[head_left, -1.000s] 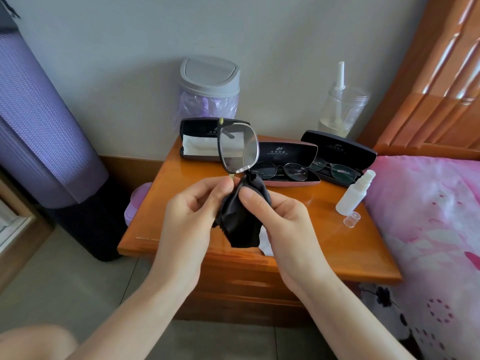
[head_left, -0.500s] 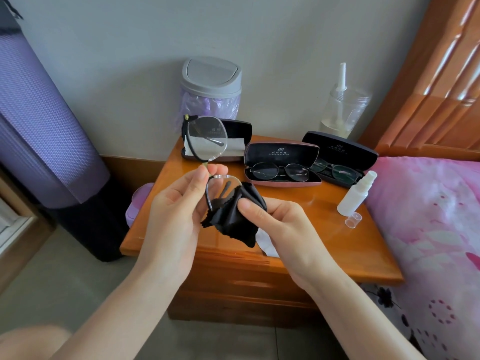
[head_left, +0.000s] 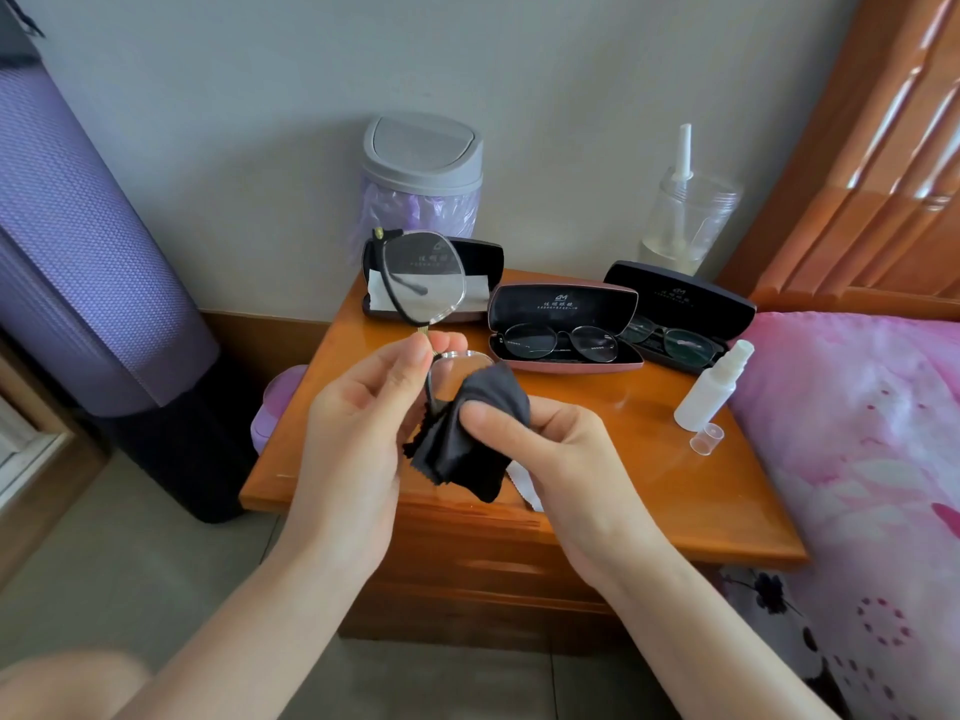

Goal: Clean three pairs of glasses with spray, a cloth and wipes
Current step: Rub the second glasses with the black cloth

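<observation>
Fingers of the left hand (head_left: 358, 439): thumb and forefinger tips (head_left: 413, 353) pinch the held glasses (head_left: 421, 275) at the bridge between the two lenses; the other fingers curl loosely below.
Fingers of the right hand (head_left: 563, 459): the thumb lies on the black cloth (head_left: 467, 449) and presses it onto the lower lens; the fingers behind the cloth are hidden.
Held glasses: turned on end in the air over the front of the nightstand (head_left: 623, 459), one lens up, the other down and half wrapped in the cloth.
Cloth: bunched round the lower lens, its loose corners hanging below the hands.
Left case (head_left: 483, 262): open at the back of the nightstand, a white sheet (head_left: 376, 293) inside.
Middle case (head_left: 561, 304): open, with round-rimmed glasses (head_left: 561, 345) lying in it.
Right case (head_left: 675, 298): open, with dark-rimmed glasses (head_left: 670, 340) in it.
Spray bottle (head_left: 711, 387): white, upright near the right edge, just in front of the right case.
Cap (head_left: 706, 439): clear, on its side just beside the bottle.
Bin (head_left: 421, 174): grey lid, purple liner, behind the left case.
Jar (head_left: 685, 220): clear, against the wall behind the right case.
</observation>
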